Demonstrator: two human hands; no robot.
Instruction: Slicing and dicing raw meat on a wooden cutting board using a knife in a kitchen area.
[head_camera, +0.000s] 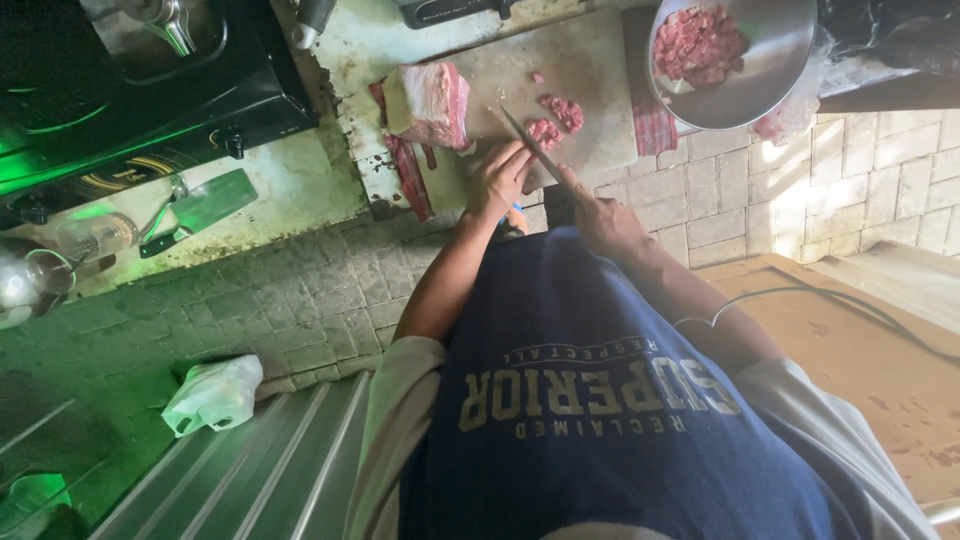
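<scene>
Seen from above, a person in a dark blue sleeveless top with pale sleeves stands at a stained, tiled worktop (300, 190). The right hand (608, 222) is closed around the handle of a long, thin-bladed kitchen knife (528, 143), whose blade slants up and away over a pale rectangular cutting board (590, 80). The left hand (497, 178) rests at the near edge of the board, fingers curled down just beside the blade; whether it pins a piece of meat under them cannot be made out.

On the board, a large slab of raw red meat with a pale fatty side (430, 103) lies at the left, well apart from a few small red meat cubes (556, 118) near the knife tip. A round metal bowl (770, 75) holding more diced red meat sits beyond the board's right end.

To the left stand a black gas stove (150, 90), a flat metal spatula (200, 208) and a clear glass (95, 236). A crumpled white plastic bag (213, 393) lies lower down.
</scene>
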